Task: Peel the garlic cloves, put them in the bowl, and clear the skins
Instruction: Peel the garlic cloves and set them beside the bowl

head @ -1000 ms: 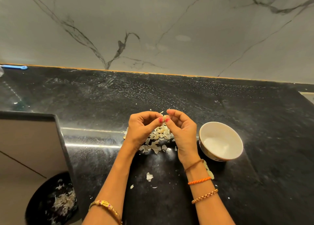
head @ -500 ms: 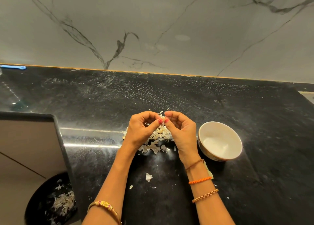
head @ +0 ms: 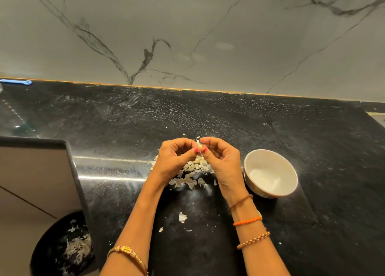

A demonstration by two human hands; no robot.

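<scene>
Both hands were up over the skins (head: 192, 171), fingertips meeting. Left hand (head: 174, 160) and right hand (head: 221, 161) both pinched one clove (head: 199, 145) between curled fingers and thumbs, held above the pile. Skins lay heaped on the black counter (head: 312, 223) under the hands, a few scraps nearer the body. Bowl (head: 270, 174) sat just right of the right hand. Bin (head: 62, 248) at lower left held more skins.

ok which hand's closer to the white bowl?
Right. The right hand sits just left of the white bowl in the head view, almost beside its rim. The left hand is further left, beyond the garlic clove both pinch.
</scene>
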